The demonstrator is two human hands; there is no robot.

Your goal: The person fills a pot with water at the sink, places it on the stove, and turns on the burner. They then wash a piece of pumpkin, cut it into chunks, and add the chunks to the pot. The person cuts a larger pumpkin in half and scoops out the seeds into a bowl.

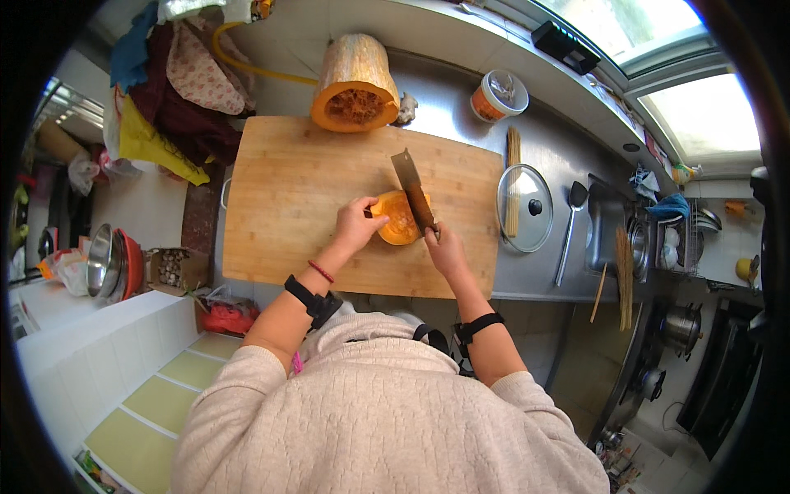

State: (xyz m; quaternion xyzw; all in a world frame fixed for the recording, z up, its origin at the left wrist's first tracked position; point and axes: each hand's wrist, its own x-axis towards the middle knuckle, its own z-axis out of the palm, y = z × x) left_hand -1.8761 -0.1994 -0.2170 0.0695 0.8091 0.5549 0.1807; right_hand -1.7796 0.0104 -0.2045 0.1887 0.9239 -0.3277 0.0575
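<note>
A cut piece of orange pumpkin [395,221] lies with its hollow side up on a bamboo cutting board [296,179]. My left hand [358,223] grips its left rim, thumb over the edge. My right hand [445,248] is closed around the handle of a cleaver [412,188], whose blade stands over the right part of the piece; whether it has entered the flesh I cannot tell. A larger pumpkin section [358,80], its cut face towards me, rests at the board's back edge. Beside it is a knobbly piece of ginger [407,109].
Right of the board are a glass lid [524,208], a bundle of sticks [513,148], a spatula [571,216] and a sink [603,225]. A white tub [500,96] stands behind. Cloths [179,92] hang at the left, above a cardboard box [176,270] and metal bowls [102,262].
</note>
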